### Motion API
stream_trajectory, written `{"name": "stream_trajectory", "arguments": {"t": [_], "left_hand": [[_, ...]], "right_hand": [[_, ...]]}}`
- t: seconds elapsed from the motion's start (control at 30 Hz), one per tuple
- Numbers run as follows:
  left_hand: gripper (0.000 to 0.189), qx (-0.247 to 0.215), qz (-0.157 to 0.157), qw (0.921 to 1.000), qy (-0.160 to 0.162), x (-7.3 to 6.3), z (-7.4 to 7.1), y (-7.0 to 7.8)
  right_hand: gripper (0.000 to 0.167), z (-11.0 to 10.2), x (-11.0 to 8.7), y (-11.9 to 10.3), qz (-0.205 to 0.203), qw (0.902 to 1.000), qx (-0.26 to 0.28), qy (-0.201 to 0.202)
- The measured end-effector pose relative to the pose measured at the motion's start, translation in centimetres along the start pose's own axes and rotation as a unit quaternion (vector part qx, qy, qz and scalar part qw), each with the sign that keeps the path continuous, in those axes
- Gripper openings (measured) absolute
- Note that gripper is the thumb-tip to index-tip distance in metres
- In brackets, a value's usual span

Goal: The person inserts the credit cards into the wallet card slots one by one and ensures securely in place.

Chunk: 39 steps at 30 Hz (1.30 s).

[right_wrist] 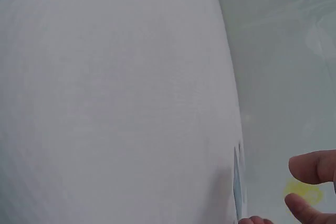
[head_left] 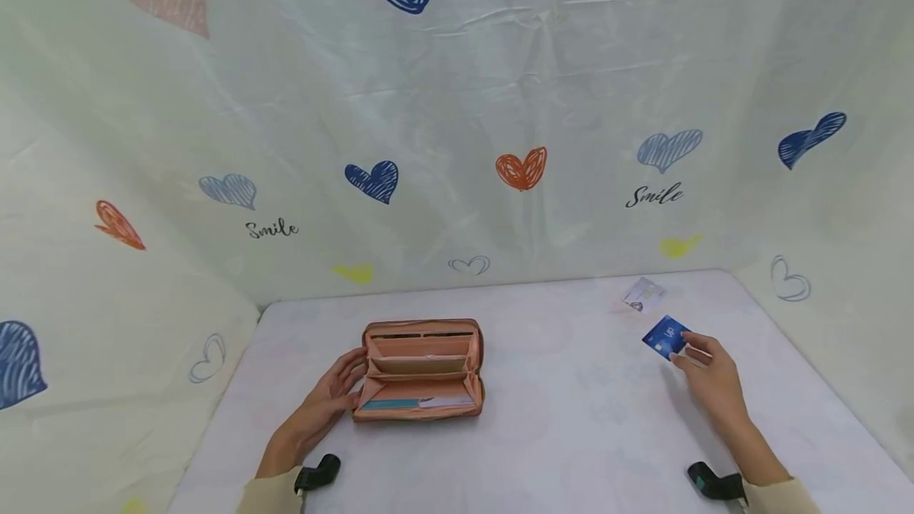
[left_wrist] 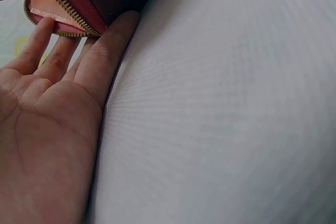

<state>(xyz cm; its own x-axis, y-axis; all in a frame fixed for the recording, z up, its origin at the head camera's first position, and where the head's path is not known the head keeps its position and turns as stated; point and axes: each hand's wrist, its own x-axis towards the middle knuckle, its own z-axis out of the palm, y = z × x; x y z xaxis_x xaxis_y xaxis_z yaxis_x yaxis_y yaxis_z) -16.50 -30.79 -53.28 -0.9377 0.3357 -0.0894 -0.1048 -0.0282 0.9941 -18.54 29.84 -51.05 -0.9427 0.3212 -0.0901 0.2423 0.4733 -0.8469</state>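
Note:
A pink zip wallet (head_left: 421,370) lies spread open on the table, its pockets facing up and a teal item and a pale one in the front pocket. My left hand (head_left: 330,391) holds the wallet's left edge, thumb near the front corner. In the left wrist view, the fingers (left_wrist: 100,61) meet the wallet's brass zip (left_wrist: 65,4) and dark outer cover. On the right, my right hand (head_left: 714,379) pinches a blue bank card (head_left: 666,337) by its right edge. Only some fingertips (right_wrist: 312,167) show in the right wrist view.
Beyond the blue card, a pale card (head_left: 644,294) with a small picture lies near the back edge of the white table (head_left: 557,427). A pale curtain (head_left: 443,101) printed with hearts hangs behind and at both sides.

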Motion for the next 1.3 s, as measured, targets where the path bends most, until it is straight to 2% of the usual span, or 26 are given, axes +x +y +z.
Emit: {"name": "stream_trajectory", "arguments": {"t": [0.1,0.23,0.5,0.8,1.0,1.3], "left_hand": [[0.093,0.004,-0.004,1.0000,0.006,-0.2,-0.1,0.0],[0.092,0.006,-0.003,0.9999,0.008,-0.4,-0.3,0.0],[0.092,0.003,-0.005,1.0000,0.002,-0.3,-0.5,-0.1],[0.092,0.005,-0.016,0.9998,0.009,-0.3,-0.2,0.0],[0.088,-0.009,0.007,0.9999,-0.011,-0.2,-0.2,-0.1],[0.089,-0.006,0.008,0.9999,-0.008,0.0,0.0,0.0]], "right_hand": [[0.062,-0.2,0.2,-0.1,0.040,0.9990,0.018,-0.006],[0.067,-0.4,0.5,-0.3,0.072,0.9960,0.049,-0.020],[0.075,-0.8,1.5,-0.7,0.093,0.9871,0.117,-0.058],[0.077,-0.6,3.1,-0.9,0.110,0.9792,0.164,-0.045],[0.076,-0.4,3.4,-1.7,0.103,0.9836,0.143,-0.039],[0.076,0.6,4.2,-1.8,0.100,0.9898,0.096,-0.031]]}}
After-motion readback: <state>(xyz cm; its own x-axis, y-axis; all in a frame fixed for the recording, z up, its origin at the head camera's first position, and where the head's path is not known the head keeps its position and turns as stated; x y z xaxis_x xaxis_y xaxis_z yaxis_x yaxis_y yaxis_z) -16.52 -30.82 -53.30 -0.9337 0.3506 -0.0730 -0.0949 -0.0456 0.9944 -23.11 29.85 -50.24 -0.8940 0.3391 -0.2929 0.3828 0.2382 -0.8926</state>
